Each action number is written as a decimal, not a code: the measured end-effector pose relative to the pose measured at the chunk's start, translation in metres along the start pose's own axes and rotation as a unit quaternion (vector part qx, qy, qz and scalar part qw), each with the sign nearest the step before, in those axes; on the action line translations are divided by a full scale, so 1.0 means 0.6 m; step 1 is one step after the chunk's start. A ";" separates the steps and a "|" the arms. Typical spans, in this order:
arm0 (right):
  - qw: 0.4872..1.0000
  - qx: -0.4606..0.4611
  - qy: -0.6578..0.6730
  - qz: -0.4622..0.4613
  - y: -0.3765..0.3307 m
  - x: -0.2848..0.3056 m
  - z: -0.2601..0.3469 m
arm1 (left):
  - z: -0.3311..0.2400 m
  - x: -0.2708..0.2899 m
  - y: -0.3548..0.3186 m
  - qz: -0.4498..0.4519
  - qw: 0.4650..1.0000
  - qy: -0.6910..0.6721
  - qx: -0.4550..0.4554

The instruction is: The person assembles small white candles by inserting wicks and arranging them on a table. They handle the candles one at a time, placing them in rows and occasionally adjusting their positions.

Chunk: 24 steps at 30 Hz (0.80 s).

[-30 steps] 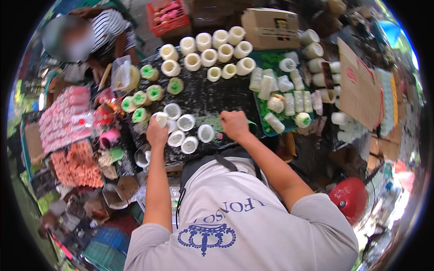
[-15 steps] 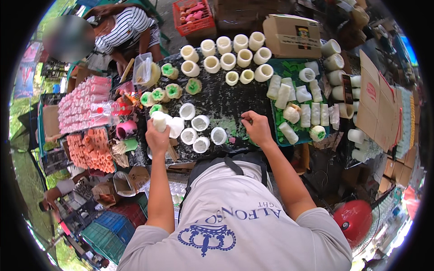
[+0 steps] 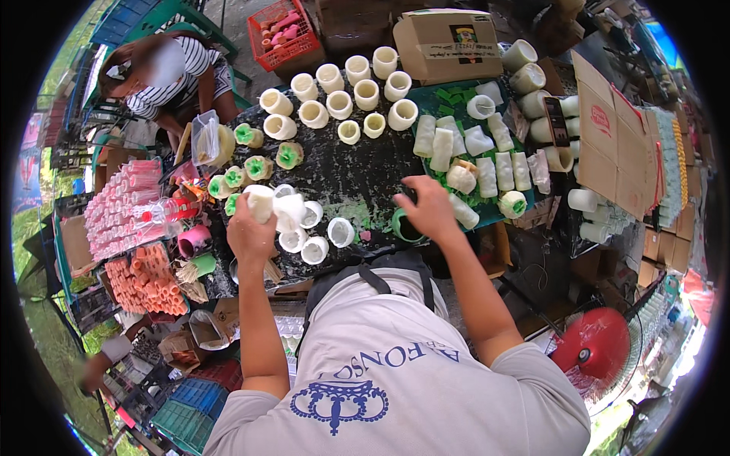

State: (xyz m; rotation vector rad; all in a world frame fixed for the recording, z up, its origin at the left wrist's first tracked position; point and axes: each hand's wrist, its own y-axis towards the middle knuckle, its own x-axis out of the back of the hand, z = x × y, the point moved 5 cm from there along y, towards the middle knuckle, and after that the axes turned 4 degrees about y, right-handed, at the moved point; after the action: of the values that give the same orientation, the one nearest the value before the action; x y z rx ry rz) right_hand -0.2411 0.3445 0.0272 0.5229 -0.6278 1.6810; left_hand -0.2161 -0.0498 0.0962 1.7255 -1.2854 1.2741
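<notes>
The left hand [image 3: 253, 238] held a white cylinder [image 3: 260, 203] in its fingers over the bench [image 3: 327, 166], near white cups [image 3: 315, 251]; the right hand [image 3: 430, 207], fingers parted, was beside the green tray [image 3: 423, 102].

I'm watching a busy workshop here, handwork by the batch, one shape over and over. White cups [image 3: 341, 232] crowd the near edge of the tabletop [image 3: 342, 171]; pale cylinders [image 3: 367, 96] line up toward its far edge; pink tubes [image 3: 122, 213] are massed off its left edge. Along the right edge, I see a tray [image 3: 430, 102] of green scraps, and beyond it brown cartons [image 3: 688, 220]. There's a red crate [image 3: 283, 34] past the far edge, a red fan [image 3: 597, 342], a co-worker [image 3: 182, 83] by the far-left corner, and greenery [image 3: 65, 99] outside: semi-open, this place.
</notes>
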 end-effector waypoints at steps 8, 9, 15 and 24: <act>0.990 -0.136 0.031 -0.028 -0.021 0.054 -0.172 | 0.155 -0.028 0.030 0.057 0.985 0.152 0.054; 0.988 -0.150 0.035 -0.033 -0.021 0.061 -0.180 | 0.163 -0.037 0.030 0.067 0.983 0.160 0.060; 0.996 -0.084 -0.026 -0.018 0.002 0.042 -0.154 | 0.184 -0.120 0.020 0.095 0.984 0.146 0.030; 0.967 -0.212 -0.105 -0.091 0.039 0.093 -0.168 | 0.175 -0.127 0.010 0.127 0.989 0.064 0.043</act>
State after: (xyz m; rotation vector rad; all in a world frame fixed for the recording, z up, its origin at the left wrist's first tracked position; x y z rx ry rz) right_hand -0.2750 0.4486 -0.0157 0.4342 -1.0333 1.2784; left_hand -0.1920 -0.1192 -0.0110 1.5443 -1.4261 1.5792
